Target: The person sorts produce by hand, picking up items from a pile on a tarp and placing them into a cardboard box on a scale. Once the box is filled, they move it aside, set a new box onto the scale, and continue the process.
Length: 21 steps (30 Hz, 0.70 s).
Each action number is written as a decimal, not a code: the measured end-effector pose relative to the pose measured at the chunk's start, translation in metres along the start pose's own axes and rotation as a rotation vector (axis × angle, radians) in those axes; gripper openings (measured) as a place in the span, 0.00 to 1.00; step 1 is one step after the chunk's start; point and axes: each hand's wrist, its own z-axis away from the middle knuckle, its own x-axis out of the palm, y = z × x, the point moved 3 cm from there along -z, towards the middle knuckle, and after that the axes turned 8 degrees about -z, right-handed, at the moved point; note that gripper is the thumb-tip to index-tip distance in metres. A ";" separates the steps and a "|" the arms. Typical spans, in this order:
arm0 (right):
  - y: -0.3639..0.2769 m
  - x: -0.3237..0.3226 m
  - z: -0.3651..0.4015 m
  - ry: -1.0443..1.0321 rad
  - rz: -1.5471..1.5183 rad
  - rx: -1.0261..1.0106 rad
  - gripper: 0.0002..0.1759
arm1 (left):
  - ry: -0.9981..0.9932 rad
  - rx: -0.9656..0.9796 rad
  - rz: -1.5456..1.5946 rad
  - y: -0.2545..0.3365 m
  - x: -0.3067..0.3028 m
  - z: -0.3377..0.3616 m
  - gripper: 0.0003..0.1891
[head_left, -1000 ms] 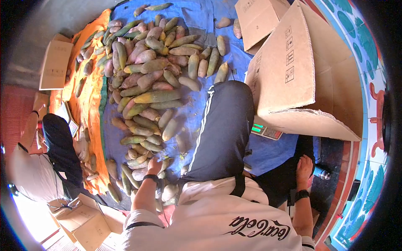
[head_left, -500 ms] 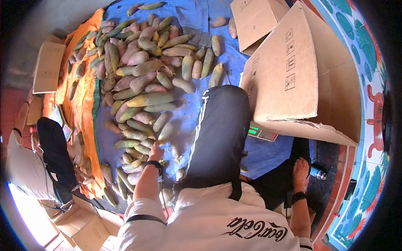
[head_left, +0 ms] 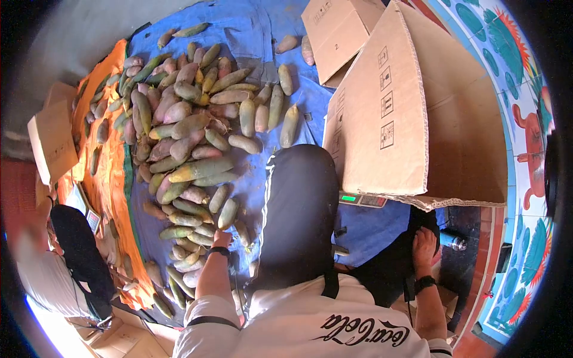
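Note:
My left hand [head_left: 221, 239], with a dark band at the wrist, is low over the near right side of a heap of thick, green-to-pinkish radishes [head_left: 200, 170]. Its fingertips are right by a pale green radish [head_left: 228, 213]; how they are bent is too small to make out. On the other side, my right hand [head_left: 425, 246], also with a dark wristband, lies on my black-clad lower leg [head_left: 388, 253], fingers stretched out. My raised knee [head_left: 301, 197] stands between the two hands.
A large cardboard box [head_left: 382, 125] stands on a scale [head_left: 362, 200] with a lit green display. Behind it is another carton [head_left: 340, 42]. A blue tarp [head_left: 250, 45] and an orange one [head_left: 110, 179] cover the floor. Another person [head_left: 54, 280] sits at the left, near a second scale [head_left: 92, 219].
The view has turned slightly, shifting the boxes left in the picture. My left hand has drawn in a little at the heap's edge; my right hand remains on the leg.

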 end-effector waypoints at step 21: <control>-0.017 -0.015 -0.003 0.110 -0.080 0.068 0.09 | -0.092 0.260 -0.076 0.038 -0.022 0.017 0.05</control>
